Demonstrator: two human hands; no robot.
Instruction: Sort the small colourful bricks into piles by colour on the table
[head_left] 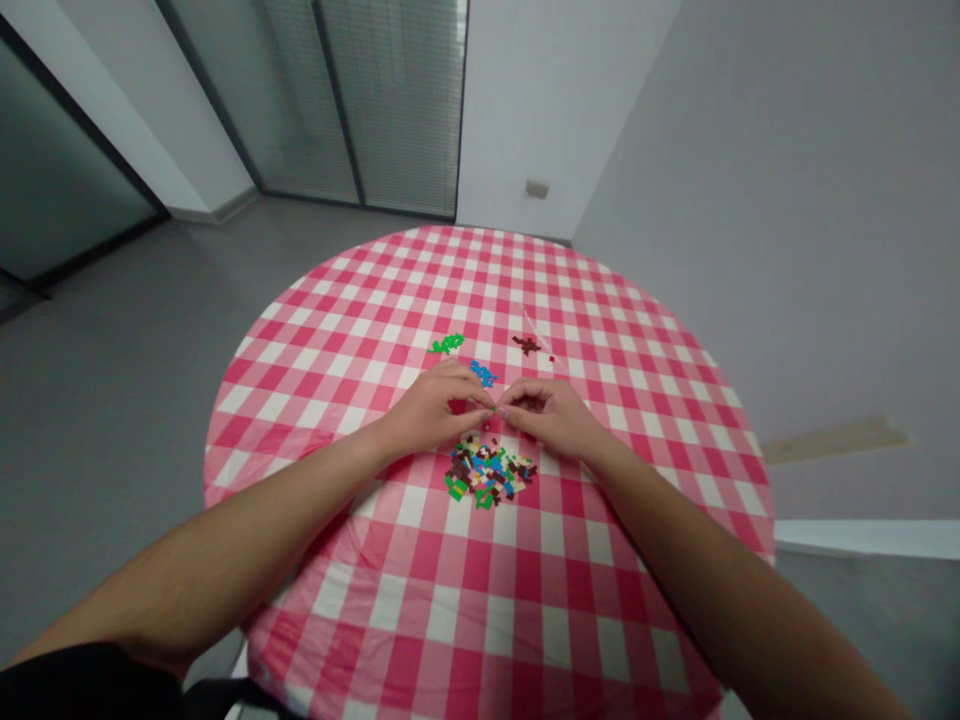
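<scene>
My left hand (429, 412) and my right hand (544, 416) meet above the middle of a round table, with a tiny green brick (491, 408) pinched between their fingertips. Just below my hands lies a mixed heap of small plastic bricks (489, 472) in green, brown, blue, yellow and white. Beyond my hands are small sorted clusters: green bricks (448, 344), blue bricks (484, 374) and dark brown bricks (526, 345). A single red brick (552, 358) sits near the brown cluster.
A pink-and-white checked tablecloth (480, 600) covers the round table, whose edge curves around on all sides. Grey floor surrounds it. A wall stands to the right, and glass partitions with blinds stand beyond the table.
</scene>
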